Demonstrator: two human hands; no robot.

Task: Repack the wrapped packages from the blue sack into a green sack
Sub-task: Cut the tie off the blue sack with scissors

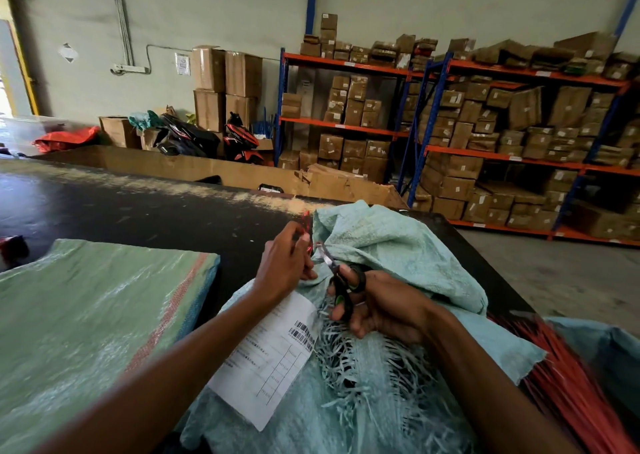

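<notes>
A pale blue woven sack (391, 242) lies bunched on the black table in front of me, its cut edge frayed into loose strips. A white shipping label (266, 356) is stuck on its near side. My left hand (284, 263) pinches a red tie string (306, 231) at the sack's gathered neck. My right hand (377, 306) grips black scissors (341, 280), whose blades point at the string. A folded green sack (86, 325) with a red stripe lies flat to the left. No wrapped packages are visible.
The black table (138, 207) stretches away to the left. A bundle of red strips (568, 381) lies at the right. Behind the table stand a long cardboard box (214, 169), stacked cartons (225, 86) and shelving racks (519, 141) full of boxes.
</notes>
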